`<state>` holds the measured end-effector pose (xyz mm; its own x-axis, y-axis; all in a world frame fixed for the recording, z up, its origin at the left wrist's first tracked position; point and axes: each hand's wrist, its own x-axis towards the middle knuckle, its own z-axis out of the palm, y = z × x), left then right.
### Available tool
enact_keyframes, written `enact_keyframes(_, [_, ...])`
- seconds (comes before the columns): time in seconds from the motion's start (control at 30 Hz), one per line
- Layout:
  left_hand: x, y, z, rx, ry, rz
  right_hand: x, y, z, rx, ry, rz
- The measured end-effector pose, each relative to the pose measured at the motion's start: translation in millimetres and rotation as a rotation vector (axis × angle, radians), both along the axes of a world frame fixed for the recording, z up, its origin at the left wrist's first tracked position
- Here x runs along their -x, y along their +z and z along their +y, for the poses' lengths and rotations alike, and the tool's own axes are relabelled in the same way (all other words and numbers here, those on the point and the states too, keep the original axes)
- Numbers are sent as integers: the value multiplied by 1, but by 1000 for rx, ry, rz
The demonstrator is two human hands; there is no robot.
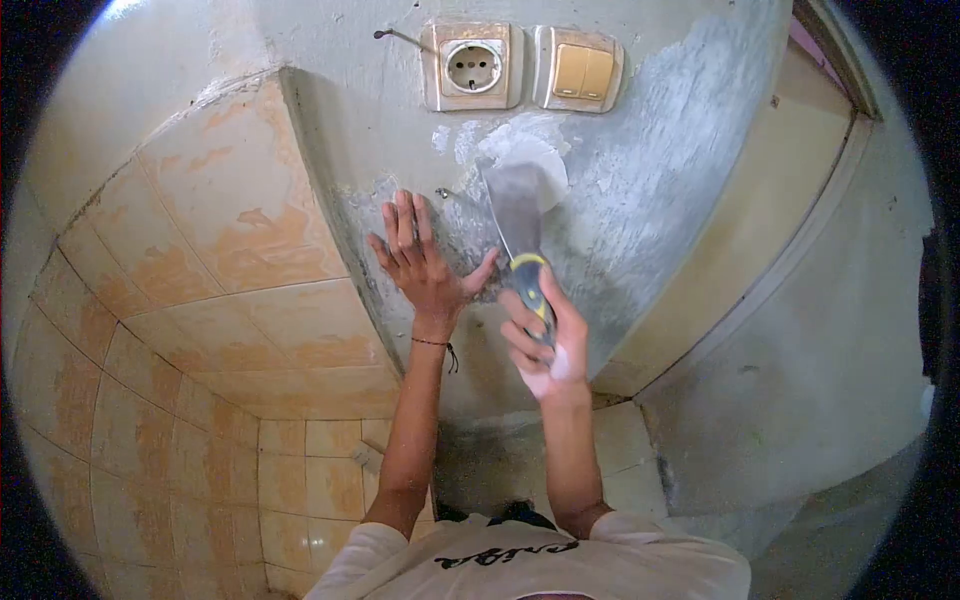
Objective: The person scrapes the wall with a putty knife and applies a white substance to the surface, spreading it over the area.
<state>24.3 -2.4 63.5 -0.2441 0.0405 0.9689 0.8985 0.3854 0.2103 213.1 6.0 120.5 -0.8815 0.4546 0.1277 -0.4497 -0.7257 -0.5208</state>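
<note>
The right hand is curled closed round the handle of a scraper, whose blade points away toward half past eleven, overlapping a white patch on the wall. At ten o'clock from it, the left hand lies spread open against the wall, gripping nothing.

Blurry metal scraper blade

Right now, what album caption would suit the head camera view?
Left hand against the wall, right hand holding a putty knife at a white patch below the socket and switch.
</note>
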Motion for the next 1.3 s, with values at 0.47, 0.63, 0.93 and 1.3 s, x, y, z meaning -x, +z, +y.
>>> enact_keyframes(0.47, [-7,4,-1,-8,-2,6,-32,-31,19,-85,50,-20])
enact_keyframes(0.63, [-11,6,-1,-6,18,16,-59,-47,29,-13,54,21])
enact_keyframes(0.93, [-28,-8,10,35,63,-50,-102,-73,54,-259,-122,-185])
enact_keyframes(1.3, [-44,-57,13,149,45,-114,-117,-71,56,-184,38,-192])
